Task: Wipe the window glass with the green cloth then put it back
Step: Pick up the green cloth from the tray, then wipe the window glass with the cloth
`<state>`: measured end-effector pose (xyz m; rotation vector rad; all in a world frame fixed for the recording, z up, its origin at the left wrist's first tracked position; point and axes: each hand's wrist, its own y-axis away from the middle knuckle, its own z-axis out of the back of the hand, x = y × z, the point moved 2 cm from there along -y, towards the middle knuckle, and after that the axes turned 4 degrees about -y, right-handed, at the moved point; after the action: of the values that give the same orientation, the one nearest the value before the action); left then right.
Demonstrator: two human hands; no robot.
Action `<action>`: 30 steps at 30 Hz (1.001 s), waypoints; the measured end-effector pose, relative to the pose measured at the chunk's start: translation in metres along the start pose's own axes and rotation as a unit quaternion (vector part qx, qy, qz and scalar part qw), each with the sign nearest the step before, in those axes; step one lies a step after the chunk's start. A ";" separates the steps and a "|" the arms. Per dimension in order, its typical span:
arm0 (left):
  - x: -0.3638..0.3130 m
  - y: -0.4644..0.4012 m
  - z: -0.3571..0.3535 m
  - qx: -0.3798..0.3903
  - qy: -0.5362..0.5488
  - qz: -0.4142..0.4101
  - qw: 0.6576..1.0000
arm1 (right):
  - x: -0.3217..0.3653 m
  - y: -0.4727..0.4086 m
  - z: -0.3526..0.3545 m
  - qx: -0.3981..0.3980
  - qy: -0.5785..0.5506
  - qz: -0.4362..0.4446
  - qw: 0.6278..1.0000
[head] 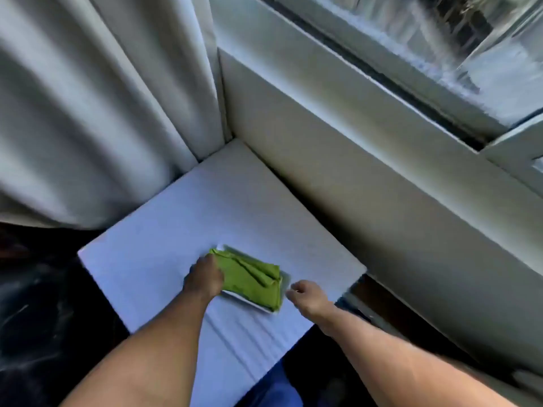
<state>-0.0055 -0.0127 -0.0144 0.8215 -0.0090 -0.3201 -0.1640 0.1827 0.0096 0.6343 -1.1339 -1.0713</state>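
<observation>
A folded green cloth (254,282) lies on a small white tray (255,307) that rests on a white table top (164,239). My left hand (204,279) rests on the cloth's left edge, fingers curled over it; whether it grips the cloth is unclear in the blur. My right hand (305,295) hovers just right of the tray, fingers loosely curled, holding nothing. The window glass (458,42) is at the upper right, above a white sill and frame.
A pale curtain (97,98) hangs at the left behind the table. A white wall ledge (367,171) runs below the window along the table's right side. Dark floor (35,304) lies to the left of the table.
</observation>
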 end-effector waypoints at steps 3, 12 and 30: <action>0.025 -0.034 -0.029 -0.003 0.078 0.010 0.997 | -0.002 -0.056 -0.057 -0.001 -0.047 -0.030 0.998; 0.031 -0.050 -0.068 -0.030 0.194 0.110 0.974 | 0.004 -0.116 -0.102 -0.096 -0.241 -0.138 0.956; -0.269 0.184 0.145 0.301 0.547 -0.197 0.756 | 0.008 0.236 0.254 -0.099 -0.329 0.205 0.917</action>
<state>-0.2295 0.0764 0.2481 1.5688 1.2450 -0.1829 -0.3188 0.2933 0.2991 -0.1583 -1.6195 -1.0331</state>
